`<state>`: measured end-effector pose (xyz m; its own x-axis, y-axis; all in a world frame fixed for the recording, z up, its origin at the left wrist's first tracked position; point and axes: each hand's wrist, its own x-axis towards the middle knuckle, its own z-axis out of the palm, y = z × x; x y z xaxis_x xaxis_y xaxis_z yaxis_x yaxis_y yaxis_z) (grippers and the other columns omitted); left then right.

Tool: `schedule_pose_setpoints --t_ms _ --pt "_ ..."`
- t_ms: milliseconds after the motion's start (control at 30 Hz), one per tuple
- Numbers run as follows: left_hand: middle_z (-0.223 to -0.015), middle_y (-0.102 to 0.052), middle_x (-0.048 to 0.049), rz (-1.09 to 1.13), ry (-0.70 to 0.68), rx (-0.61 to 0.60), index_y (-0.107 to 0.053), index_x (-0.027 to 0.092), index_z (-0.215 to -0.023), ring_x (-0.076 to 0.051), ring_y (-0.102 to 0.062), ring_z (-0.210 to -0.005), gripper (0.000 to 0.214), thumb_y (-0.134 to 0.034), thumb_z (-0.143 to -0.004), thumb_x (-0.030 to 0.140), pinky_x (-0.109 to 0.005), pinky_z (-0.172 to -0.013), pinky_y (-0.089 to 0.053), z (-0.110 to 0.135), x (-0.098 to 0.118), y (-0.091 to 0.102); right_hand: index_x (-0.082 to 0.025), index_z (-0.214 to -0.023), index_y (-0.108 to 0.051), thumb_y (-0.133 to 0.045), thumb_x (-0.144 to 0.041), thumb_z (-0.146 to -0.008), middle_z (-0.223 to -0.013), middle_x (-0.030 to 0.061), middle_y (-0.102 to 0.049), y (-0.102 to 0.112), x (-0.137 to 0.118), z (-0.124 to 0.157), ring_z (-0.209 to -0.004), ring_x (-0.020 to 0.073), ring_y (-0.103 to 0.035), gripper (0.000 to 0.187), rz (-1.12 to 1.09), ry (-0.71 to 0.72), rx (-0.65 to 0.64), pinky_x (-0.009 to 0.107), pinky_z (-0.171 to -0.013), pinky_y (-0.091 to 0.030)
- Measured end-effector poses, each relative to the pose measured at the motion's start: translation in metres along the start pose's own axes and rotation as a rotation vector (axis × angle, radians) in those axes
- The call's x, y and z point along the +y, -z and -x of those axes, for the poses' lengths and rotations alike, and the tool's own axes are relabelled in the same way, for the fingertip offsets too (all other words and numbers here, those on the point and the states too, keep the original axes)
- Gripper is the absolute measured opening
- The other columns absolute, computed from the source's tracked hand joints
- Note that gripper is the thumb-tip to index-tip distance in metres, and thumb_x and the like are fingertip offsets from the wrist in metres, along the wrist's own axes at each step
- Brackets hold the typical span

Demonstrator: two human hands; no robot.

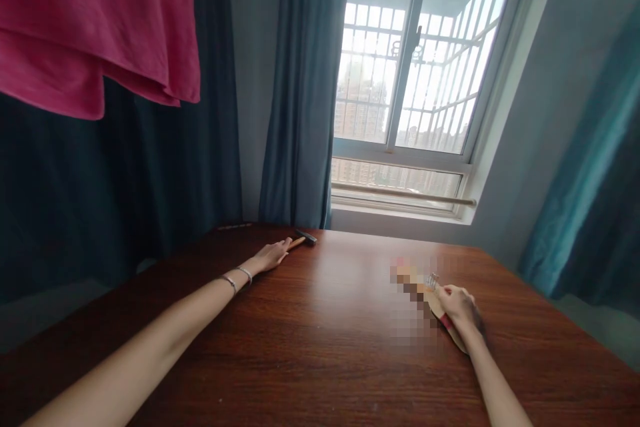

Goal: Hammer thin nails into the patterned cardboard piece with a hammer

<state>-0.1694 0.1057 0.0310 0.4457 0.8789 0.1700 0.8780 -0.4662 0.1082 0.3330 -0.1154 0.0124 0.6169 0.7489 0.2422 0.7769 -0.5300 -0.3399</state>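
Observation:
Near the far left part of the table, my left hand (273, 255) is closed around the wooden handle of a hammer (307, 237). Its dark metal head points away from me and lies on or just above the tabletop. On the right, my right hand (457, 303) has its fingers bent together over a flat tan piece with a red patch (447, 321). Small thin silvery metal prongs (432, 280) stick up beside the fingertips. Blurring squares cover part of the tan piece, so its kind and exactly what the fingers grip cannot be made out.
Both arms reach over a brown wood-grain table (300, 347). A pink cloth (125, 27) hangs at the upper left, before dark blue curtains (305, 80). Behind the table's far edge is a barred window (400, 80); another curtain (575, 180) hangs at the right.

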Motion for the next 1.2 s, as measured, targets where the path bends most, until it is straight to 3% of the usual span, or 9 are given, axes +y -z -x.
schedule_pose_setpoints --t_ms 133,333,600,833,1033,1100,1200 --pt "-0.109 -0.052 -0.0147 -0.054 -0.02 0.032 -0.036 0.019 -0.125 -0.029 -0.053 -0.101 0.042 -0.038 -0.083 0.023 -0.037 -0.076 -0.043 0.002 0.002 -0.003 -0.018 -0.086 -0.069 -0.038 -0.042 -0.081 -0.094 0.0143 -0.062 -0.019 -0.061 0.019 -0.091 0.0251 -0.054 0.039 -0.022 0.202 -0.017 0.035 -0.079 -0.039" --pt "-0.103 -0.053 -0.0126 -0.028 -0.001 0.032 -0.036 0.02 -0.126 -0.027 -0.052 -0.101 0.044 -0.04 -0.083 0.023 -0.036 -0.078 -0.043 0.003 0.004 -0.002 -0.017 -0.084 -0.066 -0.037 -0.037 -0.085 -0.089 0.0119 -0.059 -0.04 -0.145 0.071 -0.089 0.0225 -0.052 0.035 -0.128 0.493 -0.03 0.033 -0.079 -0.037" --pt "-0.108 -0.052 -0.0124 -0.046 0.011 0.067 -0.04 0.019 -0.121 -0.026 -0.051 -0.102 0.04 -0.039 -0.082 0.022 -0.036 -0.078 -0.043 0.0 -0.001 -0.012 -0.021 -0.087 -0.065 -0.045 -0.032 -0.083 -0.088 0.0071 -0.058 -0.052 -0.229 0.122 -0.088 0.0193 -0.051 0.024 -0.268 0.814 -0.104 0.029 -0.079 -0.038" --pt "-0.107 -0.054 -0.0116 0.064 0.024 0.17 -0.049 0.017 -0.111 -0.025 -0.05 -0.102 0.038 -0.049 -0.077 0.034 -0.034 -0.083 -0.04 0.005 -0.01 -0.005 -0.021 -0.085 -0.066 -0.047 -0.031 -0.082 -0.088 0.0058 -0.058 -0.051 -0.256 0.144 -0.087 0.0177 -0.05 0.021 -0.326 0.96 -0.166 0.028 -0.08 -0.038" --pt "-0.079 -0.061 -0.0069 0.439 0.231 0.317 -0.058 0.013 -0.082 -0.016 -0.056 -0.073 0.025 -0.04 -0.078 0.031 -0.025 -0.068 -0.042 0.018 -0.016 0.01 -0.021 -0.089 -0.065 -0.045 -0.03 -0.083 -0.089 0.0063 -0.058 -0.052 -0.256 0.146 -0.088 0.0183 -0.05 0.022 -0.334 0.961 -0.158 0.029 -0.08 -0.037" --pt "-0.069 -0.06 -0.0042 0.563 0.247 0.258 -0.058 0.013 -0.079 -0.013 -0.053 -0.059 0.027 -0.039 -0.077 0.032 -0.023 -0.057 -0.04 0.03 -0.011 0.006 -0.02 -0.091 -0.064 -0.046 -0.029 -0.083 -0.09 0.0066 -0.058 -0.054 -0.256 0.145 -0.089 0.0187 -0.05 0.022 -0.333 0.958 -0.155 0.029 -0.08 -0.037" --pt "-0.059 -0.057 -0.0009 0.694 0.267 0.048 -0.058 0.013 -0.083 -0.009 -0.041 -0.041 0.032 -0.039 -0.076 0.037 -0.02 -0.042 -0.031 0.053 0.004 -0.003 -0.02 -0.09 -0.063 -0.046 -0.028 -0.083 -0.091 0.0071 -0.058 -0.054 -0.257 0.146 -0.089 0.019 -0.05 0.021 -0.327 0.97 -0.158 0.03 -0.081 -0.037"
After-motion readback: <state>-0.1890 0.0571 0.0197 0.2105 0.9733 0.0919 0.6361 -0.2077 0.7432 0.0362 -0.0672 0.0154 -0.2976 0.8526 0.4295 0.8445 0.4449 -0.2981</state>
